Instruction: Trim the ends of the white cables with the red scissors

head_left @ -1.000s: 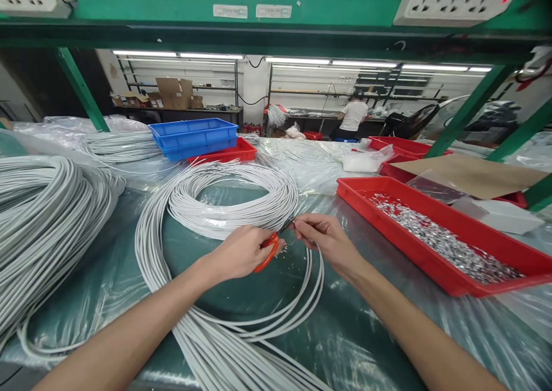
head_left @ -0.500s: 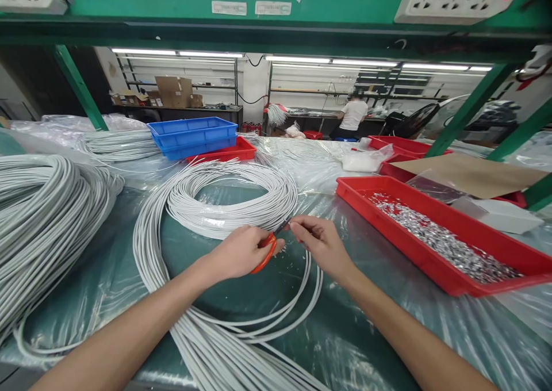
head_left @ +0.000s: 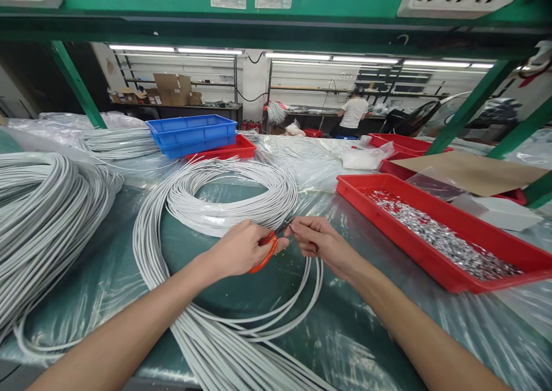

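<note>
My left hand (head_left: 248, 247) is closed round the orange handles of a pair of scissors (head_left: 266, 253). Their dark blades point up and right and reach the fingertips of my right hand (head_left: 317, 238). That hand is pinched closed, and light grey cables (head_left: 318, 287) run up into it from below; the cable end between the fingers is too small to make out. Just beyond both hands lies a round coil of white cable (head_left: 233, 213). A loose bundle of grey cables (head_left: 149, 236) curves around its left side and down to the front edge.
On the right stands a red tray (head_left: 414, 247) of small shiny metal pieces. A thick cable coil (head_left: 47, 224) lies at the left. Blue trays (head_left: 194, 135) sit behind the middle coil. A green shelf beam (head_left: 336, 6) crosses above. A person (head_left: 354, 112) is far off.
My right hand's fingers have curled in more beneath the pinch, and the hand has shifted slightly at the blade tips. My left hand still holds the scissors in nearly the same place.
</note>
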`<state>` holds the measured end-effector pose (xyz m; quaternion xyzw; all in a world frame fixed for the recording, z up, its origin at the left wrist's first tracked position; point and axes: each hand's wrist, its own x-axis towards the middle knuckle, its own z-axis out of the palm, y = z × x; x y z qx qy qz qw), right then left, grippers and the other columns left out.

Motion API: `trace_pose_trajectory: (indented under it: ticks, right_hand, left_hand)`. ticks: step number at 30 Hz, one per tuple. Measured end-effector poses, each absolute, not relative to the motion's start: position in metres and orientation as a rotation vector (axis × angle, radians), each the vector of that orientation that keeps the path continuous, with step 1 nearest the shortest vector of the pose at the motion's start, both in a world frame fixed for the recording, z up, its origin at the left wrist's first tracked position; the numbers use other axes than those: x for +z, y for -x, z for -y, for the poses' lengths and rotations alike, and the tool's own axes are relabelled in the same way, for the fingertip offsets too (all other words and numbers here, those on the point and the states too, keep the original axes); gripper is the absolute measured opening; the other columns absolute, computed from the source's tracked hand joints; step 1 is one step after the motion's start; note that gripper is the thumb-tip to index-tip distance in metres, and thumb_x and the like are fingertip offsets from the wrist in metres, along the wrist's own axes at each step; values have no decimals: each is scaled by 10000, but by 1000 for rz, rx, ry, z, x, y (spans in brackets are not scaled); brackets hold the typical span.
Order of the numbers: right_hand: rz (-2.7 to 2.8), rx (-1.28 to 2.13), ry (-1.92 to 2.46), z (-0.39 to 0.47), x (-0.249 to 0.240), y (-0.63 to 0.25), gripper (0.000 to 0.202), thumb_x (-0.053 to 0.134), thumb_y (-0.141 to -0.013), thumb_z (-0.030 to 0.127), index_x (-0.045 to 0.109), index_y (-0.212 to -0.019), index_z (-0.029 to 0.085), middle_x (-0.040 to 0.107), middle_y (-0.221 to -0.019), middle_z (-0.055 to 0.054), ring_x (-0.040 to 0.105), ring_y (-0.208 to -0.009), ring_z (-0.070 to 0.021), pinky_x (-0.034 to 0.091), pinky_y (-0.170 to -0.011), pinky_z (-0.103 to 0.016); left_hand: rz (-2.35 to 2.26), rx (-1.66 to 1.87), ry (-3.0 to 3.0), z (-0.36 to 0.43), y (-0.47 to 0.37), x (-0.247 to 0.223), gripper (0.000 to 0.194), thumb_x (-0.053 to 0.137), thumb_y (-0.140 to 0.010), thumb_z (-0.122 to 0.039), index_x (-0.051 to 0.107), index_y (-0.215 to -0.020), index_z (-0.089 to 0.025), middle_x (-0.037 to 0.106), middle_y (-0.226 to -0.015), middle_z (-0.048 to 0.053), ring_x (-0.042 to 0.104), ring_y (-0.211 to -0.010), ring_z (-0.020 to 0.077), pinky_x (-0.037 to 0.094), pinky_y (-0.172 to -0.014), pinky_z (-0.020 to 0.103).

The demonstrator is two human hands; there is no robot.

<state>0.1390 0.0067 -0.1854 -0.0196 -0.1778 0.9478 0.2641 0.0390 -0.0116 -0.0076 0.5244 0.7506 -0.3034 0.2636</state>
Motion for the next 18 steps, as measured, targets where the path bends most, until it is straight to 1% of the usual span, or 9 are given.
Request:
trace_pose_trajectory:
  ticks: [2,4,6,8,9,11,12,15,18]
  right_hand:
    - [663,2375,179,-6,-183,-138,358,619,-854,473,621,-698,150,333,-550,42,263,-486,-80,204,-457,-243]
    - [813,2173,334,-2,-181,-137,338,589,-877,417,619,-665,155,431,-575,7,355,-519,-105,266,-484,-258]
    - [914,1986,490,3,-179,-137,267,576,-892,344,665,-717,163,548,-634,-24,444,-564,-136,328,-524,-274]
    - [988,1807,612,8,-177,-138,190,579,-895,289,717,-816,184,651,-732,-49,530,-624,-171,388,-583,-298]
    - [1023,1728,651,10,-176,-138,175,578,-897,271,730,-851,197,680,-768,-56,562,-657,-188,409,-618,-312]
    - [1077,1616,697,13,-174,-138,175,570,-902,256,738,-876,213,699,-787,-61,594,-709,-210,430,-680,-335]
    - [1084,1601,707,13,-174,-138,178,566,-906,259,735,-878,213,695,-776,-60,591,-708,-210,430,-686,-336]
    - [1006,1752,665,14,-174,-136,219,543,-931,322,703,-865,189,649,-730,-50,524,-621,-174,397,-600,-305]
    - [878,1959,544,13,-174,-134,306,523,-944,412,664,-817,172,561,-658,-25,433,-559,-138,340,-528,-276]
  left_hand:
    - [-2050,-784,-1341,12,-40,-6,550,495,-895,-576,361,-551,-167,378,-469,-31,292,-466,81,218,-455,243]
    - [-2053,-721,-1234,11,-41,-4,551,487,-892,-599,428,-557,-165,453,-466,-18,379,-447,85,277,-455,229]
    - [-2029,-637,-1083,11,-43,-3,540,475,-890,-619,533,-615,-158,518,-465,-2,466,-431,103,345,-456,222]
    - [-1995,-544,-930,10,-45,-3,545,466,-886,-639,610,-706,-145,547,-457,7,509,-410,119,391,-447,222]
    - [-1978,-503,-868,9,-45,-3,555,463,-884,-647,628,-739,-138,554,-454,9,516,-400,123,403,-441,223]
    - [-1958,-454,-796,9,-46,-4,576,459,-880,-659,640,-758,-126,554,-446,13,515,-385,123,407,-433,221]
    - [-1956,-445,-787,9,-46,-4,582,459,-878,-662,641,-757,-123,552,-444,13,509,-380,120,403,-431,220]
    - [-1991,-434,-866,9,-45,-6,571,461,-880,-656,635,-759,-126,545,-449,2,497,-395,111,394,-452,216]
    - [-2063,-432,-1038,9,-43,-7,543,475,-878,-644,587,-702,-143,523,-469,-14,467,-436,104,360,-472,219]
